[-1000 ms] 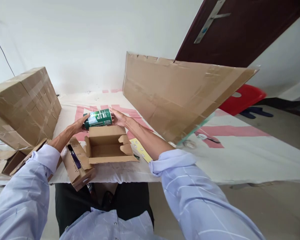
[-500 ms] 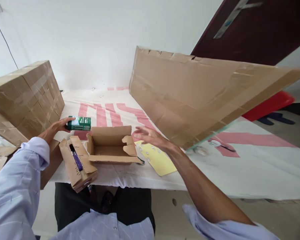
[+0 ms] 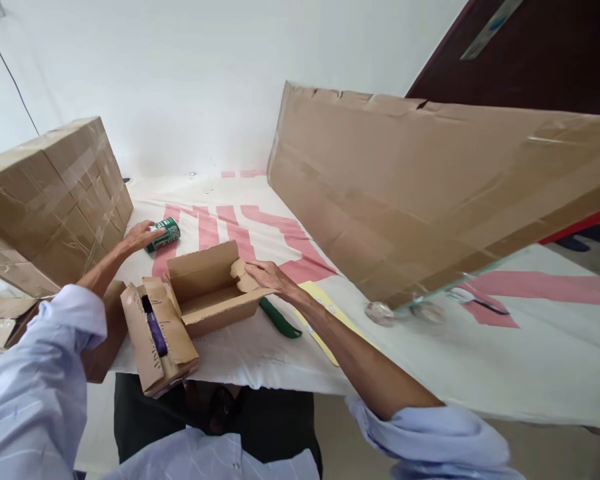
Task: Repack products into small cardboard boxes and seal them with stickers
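Note:
My left hand [image 3: 143,236] is closed round one end of a green can [image 3: 165,235], which lies on its side over the cloth. My right hand [image 3: 267,275] grips the right end flap of an open cardboard box [image 3: 205,313]; the box is tilted and its inside shows bare cardboard. Left of it is a narrower carton [image 3: 173,320] with a slot, through which something purple [image 3: 156,335] shows. A dark green curved object [image 3: 280,319] lies right of the open box, beside a yellow sheet [image 3: 330,308] partly hidden under my right forearm.
A stack of taped cartons [image 3: 60,200] stands on the left. One large cardboard piece [image 3: 405,193] leans across the back right. Clear crumpled tape [image 3: 380,313] lies at its lower edge. The white cloth [image 3: 480,360] with red markings covers the table.
My right hand has closed on the box flap, and the box has turned, uncovering the green curved object. The can in my left hand has tilted and moved slightly away from me.

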